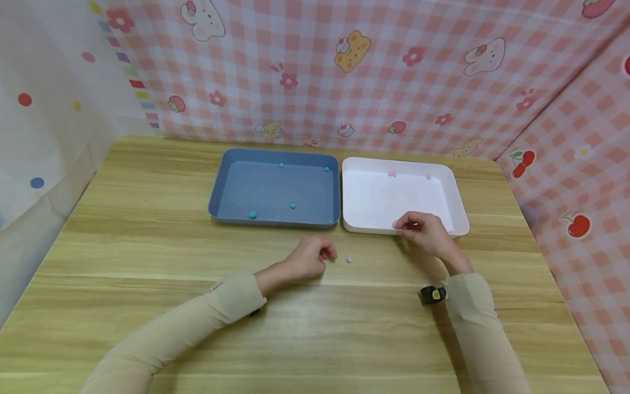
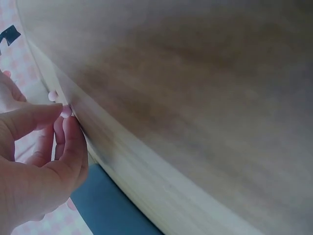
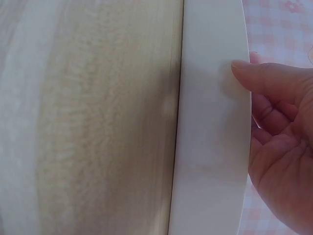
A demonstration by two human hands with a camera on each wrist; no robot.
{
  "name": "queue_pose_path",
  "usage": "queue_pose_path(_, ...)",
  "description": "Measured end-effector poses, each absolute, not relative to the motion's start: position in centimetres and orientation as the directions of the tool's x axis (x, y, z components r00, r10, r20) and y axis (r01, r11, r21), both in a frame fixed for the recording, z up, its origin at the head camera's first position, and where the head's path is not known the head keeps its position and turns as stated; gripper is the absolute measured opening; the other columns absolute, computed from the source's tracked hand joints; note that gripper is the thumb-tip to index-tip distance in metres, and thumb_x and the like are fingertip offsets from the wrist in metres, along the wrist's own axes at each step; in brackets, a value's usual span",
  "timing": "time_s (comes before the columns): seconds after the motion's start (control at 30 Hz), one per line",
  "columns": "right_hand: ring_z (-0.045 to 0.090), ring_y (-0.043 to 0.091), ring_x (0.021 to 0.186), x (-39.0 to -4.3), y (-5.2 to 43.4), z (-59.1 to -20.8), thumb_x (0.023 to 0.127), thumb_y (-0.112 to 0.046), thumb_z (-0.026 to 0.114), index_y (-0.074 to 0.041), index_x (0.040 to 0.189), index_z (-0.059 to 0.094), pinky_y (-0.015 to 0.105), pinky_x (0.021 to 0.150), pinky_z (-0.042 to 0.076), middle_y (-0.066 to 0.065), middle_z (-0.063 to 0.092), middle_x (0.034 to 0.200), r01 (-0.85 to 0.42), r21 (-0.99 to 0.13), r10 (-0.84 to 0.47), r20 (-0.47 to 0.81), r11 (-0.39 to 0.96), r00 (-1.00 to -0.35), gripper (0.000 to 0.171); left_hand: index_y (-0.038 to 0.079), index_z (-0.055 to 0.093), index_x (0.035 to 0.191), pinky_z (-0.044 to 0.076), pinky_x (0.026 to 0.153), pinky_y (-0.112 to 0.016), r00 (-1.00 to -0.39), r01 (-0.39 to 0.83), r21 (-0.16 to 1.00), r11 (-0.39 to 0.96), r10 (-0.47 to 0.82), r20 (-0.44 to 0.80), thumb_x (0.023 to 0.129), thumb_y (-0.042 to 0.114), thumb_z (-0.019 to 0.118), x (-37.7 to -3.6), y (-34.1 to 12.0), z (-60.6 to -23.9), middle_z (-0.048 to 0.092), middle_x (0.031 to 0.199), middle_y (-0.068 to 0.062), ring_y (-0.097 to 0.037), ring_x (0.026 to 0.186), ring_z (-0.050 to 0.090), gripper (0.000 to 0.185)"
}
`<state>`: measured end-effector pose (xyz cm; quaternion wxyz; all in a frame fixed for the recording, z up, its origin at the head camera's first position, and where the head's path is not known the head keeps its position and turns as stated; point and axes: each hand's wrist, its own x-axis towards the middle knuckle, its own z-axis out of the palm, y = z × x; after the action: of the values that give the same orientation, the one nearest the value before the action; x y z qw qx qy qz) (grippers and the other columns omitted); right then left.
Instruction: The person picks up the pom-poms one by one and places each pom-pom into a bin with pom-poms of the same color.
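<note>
Near the blue-grey tray's front right corner, my left hand (image 1: 307, 258) is held low over the table. Its thumb and index finger pinch a small pink ball (image 2: 67, 112) in the left wrist view. Another pink ball (image 1: 349, 260) lies on the table just right of those fingers. My right hand (image 1: 427, 235) grips the front wall of the white tray (image 1: 369, 229), thumb outside and fingers curled over the rim. At its fingertips, inside the wall, shows a bit of pink ball (image 1: 396, 224). The wall hides part of these fingers in the right wrist view.
The blue-grey tray (image 1: 256, 189) stands left of the white one and holds several teal balls (image 1: 252, 215). Pink balls (image 1: 392, 173) lie along the white tray's far side. Behind the wooden table (image 1: 315, 339) hangs a pink checked cloth (image 1: 315, 65).
</note>
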<state>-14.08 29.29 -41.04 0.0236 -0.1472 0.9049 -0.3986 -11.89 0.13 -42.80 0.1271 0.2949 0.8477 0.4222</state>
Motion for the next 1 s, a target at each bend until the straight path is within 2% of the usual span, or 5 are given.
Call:
queue_pose_path(0.33,0.054,0.011,0.07,-12.7,27.4,-37.8,0.079,0.014,0.065,0.01,0.082,0.064,0.016,0.065,0.045,0.021,0.064,0.08,-0.273,-0.712,-0.304,0.087,0.647,-0.949,0.005,0.002,0.064,0.072,0.043,0.06,-0.018,-0.783,0.416,0.762,0.497,0.622,0.021,0.057,-0.019,0.045,-12.1,0.3,-42.9,0.057,0.069,-0.004,-0.01,0.066,0.051,0.031)
queue_pose_path(0.67,0.053,0.006,0.07,-14.2,29.4,-41.0,0.079,0.009,0.068,0.003,0.083,0.067,0.015,0.064,0.045,0.016,0.066,0.081,-0.278,-0.719,-0.306,0.096,0.637,-0.947,0.008,0.002,0.063,0.073,0.04,0.061,-0.022,-0.754,0.495,0.685,0.535,0.656,0.032,0.058,-0.019,0.048,-12.0,0.5,-42.5,0.056,0.068,-0.005,-0.012,0.066,0.046,0.03)
queue_pose_path(0.9,0.054,0.014,0.07,-12.5,27.2,-37.4,0.079,0.015,0.064,0.011,0.082,0.064,0.017,0.064,0.045,0.023,0.064,0.08,-0.28,-0.704,-0.306,0.092,0.653,-0.947,0.005,0.002,0.061,0.072,0.038,0.06,-0.024,-0.743,0.507,0.667,0.545,0.669,0.018,0.057,-0.019,0.049,-12.1,0.7,-42.4,0.054,0.068,-0.004,-0.013,0.066,0.044,0.028)
queue_pose_path(1.0,0.055,0.014,0.07,-12.5,27.1,-37.4,0.079,0.014,0.065,0.011,0.082,0.064,0.017,0.065,0.046,0.022,0.064,0.08,-0.278,-0.702,-0.306,0.09,0.656,-0.948,0.005,0.002,0.061,0.071,0.036,0.057,-0.021,-0.75,0.486,0.69,0.536,0.662,0.014,0.056,-0.018,0.05,-12.1,0.6,-42.4,0.052,0.067,-0.003,-0.012,0.064,0.044,0.027)
